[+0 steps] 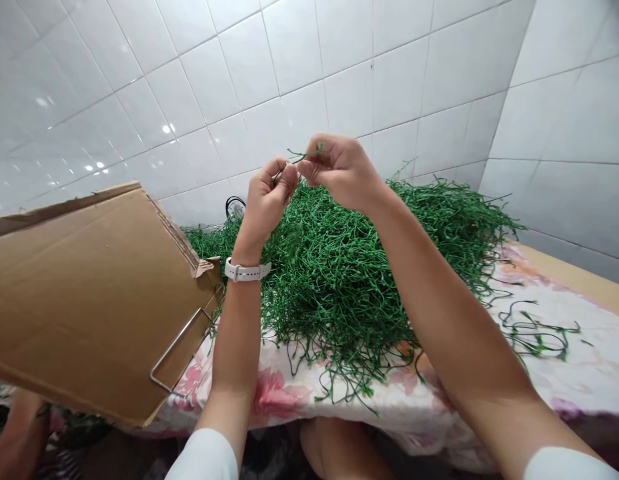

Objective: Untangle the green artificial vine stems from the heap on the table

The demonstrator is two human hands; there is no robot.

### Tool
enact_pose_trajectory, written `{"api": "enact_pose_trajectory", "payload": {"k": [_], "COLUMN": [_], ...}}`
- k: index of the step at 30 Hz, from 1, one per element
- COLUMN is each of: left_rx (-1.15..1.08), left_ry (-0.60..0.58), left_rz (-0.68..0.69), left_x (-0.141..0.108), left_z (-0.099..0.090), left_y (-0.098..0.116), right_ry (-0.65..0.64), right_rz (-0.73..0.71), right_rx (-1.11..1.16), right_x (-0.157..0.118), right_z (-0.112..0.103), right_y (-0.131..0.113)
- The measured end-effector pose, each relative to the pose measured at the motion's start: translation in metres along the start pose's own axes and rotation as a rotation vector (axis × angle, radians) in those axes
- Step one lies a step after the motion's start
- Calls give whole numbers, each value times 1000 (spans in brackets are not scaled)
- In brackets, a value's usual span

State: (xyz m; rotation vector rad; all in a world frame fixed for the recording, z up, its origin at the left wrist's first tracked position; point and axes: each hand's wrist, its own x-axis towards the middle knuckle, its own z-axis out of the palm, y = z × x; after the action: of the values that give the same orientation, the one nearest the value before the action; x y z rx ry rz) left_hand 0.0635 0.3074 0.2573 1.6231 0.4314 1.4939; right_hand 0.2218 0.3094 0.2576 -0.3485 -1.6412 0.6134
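My left hand [270, 197], with a pale watch strap on its wrist, is raised above the left part of a big tangled heap of green stems [349, 273]. Its thumb presses against the curled fingers on a thin green stem [309, 154]. Close beside it, my right hand [339, 170] pinches the same stem, whose small tips stick out above the fingers. The two hands nearly touch. Where the stem runs between the fingers is partly hidden.
A large cardboard box [84, 300] stands at the left, near a bent metal wire frame [162, 380]. Loose stems [539, 337] lie on the floral tablecloth [589, 373] at the right. White tiled walls rise behind. Another person's arm [22, 433] shows at the lower left.
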Motion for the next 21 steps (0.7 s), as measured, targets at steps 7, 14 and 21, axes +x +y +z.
{"api": "enact_pose_trajectory", "payload": {"k": [7, 14, 21], "left_rx": [-257, -359, -342], "left_ry": [-51, -12, 57], "left_rz": [-226, -154, -4], "left_x": [-10, -9, -15], "left_z": [12, 5, 19], "left_y": [14, 2, 3], "right_ry": [-90, -42, 92], "right_rz": [156, 162, 82], "right_rx": [415, 621, 776], "right_x": [-8, -12, -2], "right_z": [14, 33, 16], "right_y": [-13, -21, -11]}}
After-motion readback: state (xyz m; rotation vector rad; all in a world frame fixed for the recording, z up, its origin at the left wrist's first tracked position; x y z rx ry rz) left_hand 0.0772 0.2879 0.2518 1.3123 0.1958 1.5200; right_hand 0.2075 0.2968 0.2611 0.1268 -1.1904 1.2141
